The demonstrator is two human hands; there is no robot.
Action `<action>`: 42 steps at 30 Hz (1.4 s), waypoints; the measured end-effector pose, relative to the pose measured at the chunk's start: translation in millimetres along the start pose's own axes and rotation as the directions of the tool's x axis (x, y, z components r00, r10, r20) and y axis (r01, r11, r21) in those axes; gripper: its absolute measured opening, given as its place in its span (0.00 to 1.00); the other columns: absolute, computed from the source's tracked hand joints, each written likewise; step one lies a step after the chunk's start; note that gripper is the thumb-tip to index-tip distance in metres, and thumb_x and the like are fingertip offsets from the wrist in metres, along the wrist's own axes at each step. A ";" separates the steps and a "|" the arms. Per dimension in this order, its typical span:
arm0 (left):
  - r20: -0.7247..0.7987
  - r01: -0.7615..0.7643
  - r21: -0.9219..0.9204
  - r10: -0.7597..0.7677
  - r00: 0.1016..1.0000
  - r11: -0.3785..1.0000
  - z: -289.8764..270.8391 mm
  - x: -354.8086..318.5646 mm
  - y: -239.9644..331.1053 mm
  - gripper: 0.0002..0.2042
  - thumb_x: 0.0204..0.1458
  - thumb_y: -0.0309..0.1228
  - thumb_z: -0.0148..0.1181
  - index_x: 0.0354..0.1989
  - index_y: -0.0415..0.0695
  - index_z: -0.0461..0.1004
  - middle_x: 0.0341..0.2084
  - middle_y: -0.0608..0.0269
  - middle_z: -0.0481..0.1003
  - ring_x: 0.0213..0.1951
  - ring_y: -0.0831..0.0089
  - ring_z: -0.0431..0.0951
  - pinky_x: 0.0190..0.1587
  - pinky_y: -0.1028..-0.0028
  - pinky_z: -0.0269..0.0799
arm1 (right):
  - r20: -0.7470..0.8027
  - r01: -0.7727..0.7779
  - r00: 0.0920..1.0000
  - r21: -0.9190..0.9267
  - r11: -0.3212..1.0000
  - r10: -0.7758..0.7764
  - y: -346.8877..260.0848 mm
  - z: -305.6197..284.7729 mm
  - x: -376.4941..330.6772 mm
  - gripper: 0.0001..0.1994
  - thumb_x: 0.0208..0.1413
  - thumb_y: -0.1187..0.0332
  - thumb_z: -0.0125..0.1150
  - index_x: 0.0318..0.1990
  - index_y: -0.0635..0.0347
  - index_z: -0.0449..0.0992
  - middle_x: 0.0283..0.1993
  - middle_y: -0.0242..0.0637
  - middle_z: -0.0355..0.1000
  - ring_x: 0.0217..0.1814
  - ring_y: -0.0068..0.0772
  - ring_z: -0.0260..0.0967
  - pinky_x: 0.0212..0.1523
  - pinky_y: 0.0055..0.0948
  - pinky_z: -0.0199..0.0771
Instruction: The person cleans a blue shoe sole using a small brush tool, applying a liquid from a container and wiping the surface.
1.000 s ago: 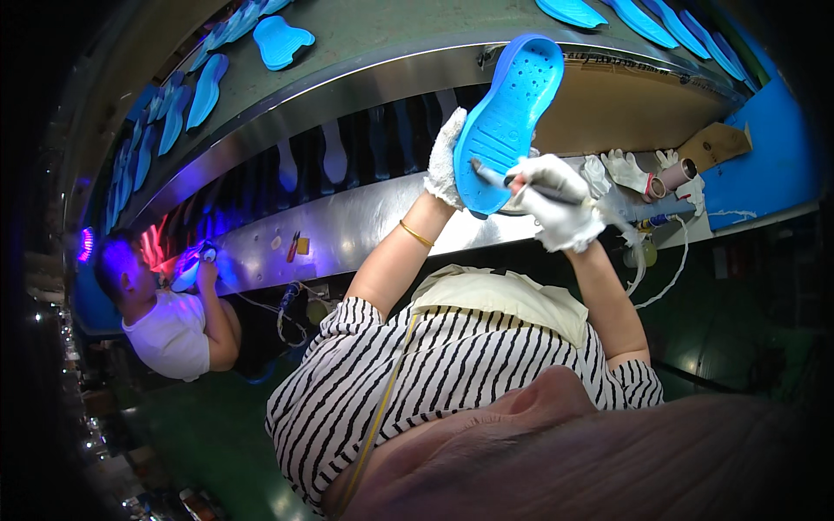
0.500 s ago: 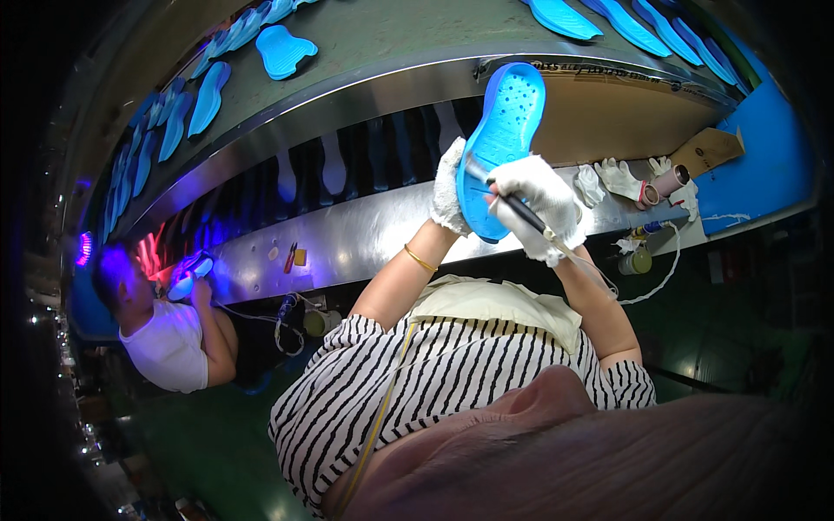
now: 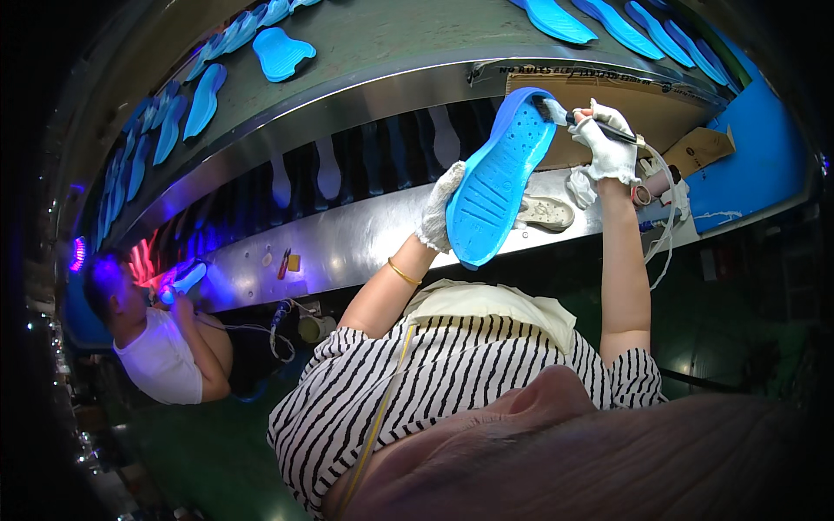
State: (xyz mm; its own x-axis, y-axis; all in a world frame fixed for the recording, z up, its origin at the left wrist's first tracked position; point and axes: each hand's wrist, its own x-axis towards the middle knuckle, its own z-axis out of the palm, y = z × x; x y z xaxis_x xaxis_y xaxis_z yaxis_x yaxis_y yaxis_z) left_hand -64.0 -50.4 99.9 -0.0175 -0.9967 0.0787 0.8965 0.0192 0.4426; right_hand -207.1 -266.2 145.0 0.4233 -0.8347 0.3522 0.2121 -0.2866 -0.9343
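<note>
A blue shoe sole (image 3: 497, 193) is held up over the steel ledge, tilted, its perforated heel or toe end pointing away from me. My left hand (image 3: 441, 208), in a white knit glove, grips its left edge; most of those fingers are hidden behind it. In my gloved right hand (image 3: 610, 149) is a brush (image 3: 617, 133) with a dark handle and a pale tube trailing from its back end. Its bristles touch the sole's far right rim. Below the right hand, a beige sole-shaped piece (image 3: 547, 214) lies on the ledge.
Beyond the ledge (image 3: 343, 239), blue soles (image 3: 282, 54) line a green belt (image 3: 391, 39). Upright sole shapes hang underneath. At right are a cardboard box (image 3: 625, 95), loose white gloves (image 3: 582, 186) and a blue panel (image 3: 764, 156). Another person (image 3: 169, 347) works at left.
My right hand has moved right and away from me, taking the brush from the sole's middle to its far right rim. The sole has tilted and come nearer, uncovering the beige piece.
</note>
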 end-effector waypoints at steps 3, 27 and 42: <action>-0.044 -0.031 0.059 0.034 0.998 0.998 -5.2 -0.8 1.4 0.35 0.56 0.55 0.49 0.63 0.39 0.56 0.54 0.40 0.67 0.52 0.49 0.73 0.52 0.52 0.73 | 0.141 0.206 0.964 0.127 0.970 -0.224 8.4 15.3 -25.5 0.06 0.52 0.79 0.62 0.38 0.62 0.75 0.36 0.36 0.76 0.36 0.24 0.74 0.44 0.25 0.75; 0.108 -0.219 0.317 0.195 0.975 0.923 27.3 24.9 58.7 0.34 0.55 0.52 0.54 0.62 0.39 0.56 0.47 0.42 0.71 0.40 0.53 0.79 0.44 0.61 0.79 | 0.426 0.600 0.758 -0.157 0.785 -0.494 -69.8 29.7 -45.0 0.12 0.36 0.87 0.63 0.30 0.62 0.77 0.36 0.42 0.76 0.39 0.37 0.74 0.42 0.31 0.74; 0.268 0.239 0.843 0.762 0.589 -0.481 -10.5 132.3 223.5 0.25 0.52 0.40 0.53 0.60 0.46 0.64 0.53 0.48 0.69 0.53 0.54 0.71 0.56 0.64 0.66 | 0.276 0.304 0.912 0.040 0.952 -0.303 -36.8 19.6 -72.1 0.12 0.44 0.89 0.61 0.35 0.64 0.74 0.41 0.38 0.72 0.41 0.25 0.72 0.43 0.23 0.73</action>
State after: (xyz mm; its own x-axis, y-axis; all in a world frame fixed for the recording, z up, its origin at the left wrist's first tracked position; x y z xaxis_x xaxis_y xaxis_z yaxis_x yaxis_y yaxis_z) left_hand 138.7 -178.8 199.9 0.5545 -0.5514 0.6233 -0.8090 -0.1819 0.5589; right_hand -228.2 -186.2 155.1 0.5651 -0.5446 0.6197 0.3662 -0.5075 -0.7800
